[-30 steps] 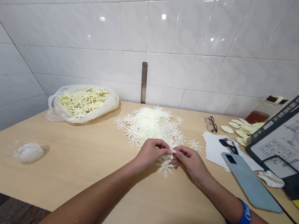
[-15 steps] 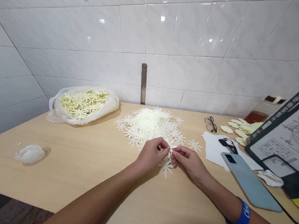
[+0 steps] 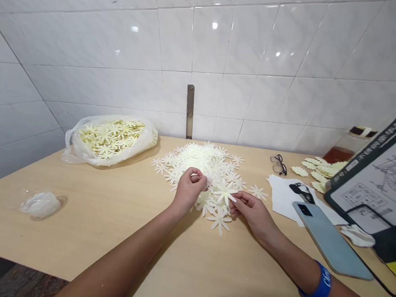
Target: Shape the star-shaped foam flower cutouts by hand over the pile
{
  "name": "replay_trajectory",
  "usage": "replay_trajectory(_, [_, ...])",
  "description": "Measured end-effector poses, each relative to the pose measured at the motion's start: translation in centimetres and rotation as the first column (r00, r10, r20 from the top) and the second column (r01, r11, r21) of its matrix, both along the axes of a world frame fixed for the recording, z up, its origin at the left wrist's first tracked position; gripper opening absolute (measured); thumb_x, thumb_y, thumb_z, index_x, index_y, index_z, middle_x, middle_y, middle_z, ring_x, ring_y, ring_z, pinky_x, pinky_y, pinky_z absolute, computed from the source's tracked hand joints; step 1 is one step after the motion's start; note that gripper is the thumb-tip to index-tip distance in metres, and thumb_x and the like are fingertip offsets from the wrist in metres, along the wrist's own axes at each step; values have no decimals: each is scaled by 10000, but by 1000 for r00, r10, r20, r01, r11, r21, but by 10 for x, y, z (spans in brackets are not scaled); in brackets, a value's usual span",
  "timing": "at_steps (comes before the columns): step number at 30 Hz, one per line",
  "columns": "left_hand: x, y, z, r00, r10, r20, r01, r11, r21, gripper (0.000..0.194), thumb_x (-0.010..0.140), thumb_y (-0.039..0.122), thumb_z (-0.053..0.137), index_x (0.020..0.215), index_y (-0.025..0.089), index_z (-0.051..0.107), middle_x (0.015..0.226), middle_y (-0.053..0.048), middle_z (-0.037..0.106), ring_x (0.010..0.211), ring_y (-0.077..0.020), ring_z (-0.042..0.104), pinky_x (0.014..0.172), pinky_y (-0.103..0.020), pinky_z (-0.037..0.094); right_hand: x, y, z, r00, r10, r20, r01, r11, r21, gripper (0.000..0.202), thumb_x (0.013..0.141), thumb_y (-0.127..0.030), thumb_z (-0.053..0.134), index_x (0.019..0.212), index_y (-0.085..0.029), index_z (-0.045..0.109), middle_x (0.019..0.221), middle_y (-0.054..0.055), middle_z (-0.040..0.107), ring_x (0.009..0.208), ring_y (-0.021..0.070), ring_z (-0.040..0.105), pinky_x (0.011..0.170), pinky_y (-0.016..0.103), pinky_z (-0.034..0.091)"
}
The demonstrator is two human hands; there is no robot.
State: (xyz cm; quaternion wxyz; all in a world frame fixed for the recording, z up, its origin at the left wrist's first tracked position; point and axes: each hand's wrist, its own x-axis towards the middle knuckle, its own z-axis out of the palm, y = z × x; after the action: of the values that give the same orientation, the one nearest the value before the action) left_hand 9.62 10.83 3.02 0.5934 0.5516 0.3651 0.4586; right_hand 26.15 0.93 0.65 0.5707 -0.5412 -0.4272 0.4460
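Between the thumb and fingers of my right hand [image 3: 250,209] is a pale flower cutout [image 3: 225,192] with pointed petals and a yellowish middle. My left hand [image 3: 189,187] is pinched closed over the front of the pile, to the left of that flower. Whatever sits at its fingertips is too small and pale to make out. Behind and beneath both hands spreads a heap of white flower cutouts [image 3: 199,160]. One loose white cutout [image 3: 219,219] lies on the table just below the held flower.
A plastic bag [image 3: 143,150] full of yellowish flower cutouts stands at the back left, a small clear bag of white material [image 3: 41,204] nearer me. On the right are glasses [image 3: 278,165], white paper [image 3: 281,193], a phone [image 3: 330,239], scalloped pieces [image 3: 320,170], a jar [image 3: 345,147] and a box [image 3: 379,179].
My left hand has moved left and slightly up, away from my right hand. The flower now shows openly in my right hand, which has hardly moved.
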Motion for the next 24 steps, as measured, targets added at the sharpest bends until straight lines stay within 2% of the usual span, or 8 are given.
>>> replay_trajectory(4, [-1, 5, -1, 997, 52, 50, -49, 997, -65, 201, 652, 196, 584, 853, 194, 568, 524, 95, 414, 545, -80, 479, 669, -253, 480, 2, 0, 0, 998, -57, 9, 57, 998, -4, 371, 706, -533, 759, 718, -188, 622, 683, 26, 582, 625, 157, 526, 605, 322, 466])
replay_trajectory(7, [-3, 8, 0, 994, 100, 35, -95, 989, -117, 127, 645, 203, 540, 755, 176, 598, 586, 52, 445, 559, -83, 481, 643, -252, 497, 3, 1, -1, 996, -92, 10, 92, 996, 6, 377, 693, -542, 765, 728, -189, 636, 688, 28, 587, 635, 161, 531, 606, 326, 469])
replay_trajectory(11, [-3, 7, 0, 999, 40, -26, -43, 994, -99, 135, 694, 235, 508, 692, 161, 621, 628, 15, 502, 567, -91, 489, 629, -251, 486, 5, 2, -3, 995, -104, -8, 104, 994, 29, 359, 706, -526, 760, 743, -188, 646, 698, 22, 592, 636, 155, 536, 622, 324, 468])
replay_trajectory(15, [-3, 5, -2, 995, -6, -103, 8, 1000, 23, 197, 726, 309, 630, 846, 158, 672, 703, 2, 578, 671, -112, 548, 748, -270, 482, 5, 2, -2, 991, -133, -10, 134, 990, 42, 345, 722, -511, 750, 731, -188, 631, 708, 18, 585, 642, 149, 532, 633, 316, 469])
replay_trajectory(20, [-7, 5, -3, 964, -13, -265, 34, 997, 73, 368, 779, 414, 644, 1068, 186, 638, 641, 14, 552, 653, -164, 589, 683, -307, 487, 3, 1, 2, 991, -137, 2, 137, 988, 65, 350, 725, -521, 737, 718, -192, 619, 687, 16, 586, 633, 151, 539, 627, 315, 477])
replay_trajectory(22, [-8, 4, -3, 923, 52, -381, 30, 978, 205, 364, 807, 416, 625, 1109, 213, 632, 764, -33, 616, 765, -206, 616, 732, -351, 496, 2, 0, 3, 992, -129, -4, 129, 989, 70, 355, 712, -523, 745, 718, -193, 617, 674, 13, 583, 621, 150, 539, 617, 314, 480])
replay_trajectory(23, [-8, 2, -4, 896, 123, -426, 24, 946, 323, 351, 812, 394, 631, 1122, 229, 635, 896, -68, 644, 893, -237, 617, 802, -384, 491, 1, 0, 4, 992, -127, -6, 127, 989, 70, 357, 705, -524, 749, 717, -193, 617, 669, 11, 582, 618, 150, 539, 615, 314, 481])
replay_trajectory(24, [-8, 0, -4, 872, 206, -444, 23, 889, 458, 330, 817, 362, 638, 1124, 241, 643, 1049, -95, 636, 1038, -263, 582, 888, -417, 468, 0, 0, 4, 992, -125, -7, 125, 990, 66, 358, 701, -524, 752, 716, -193, 617, 665, 10, 582, 615, 149, 540, 613, 314, 480])
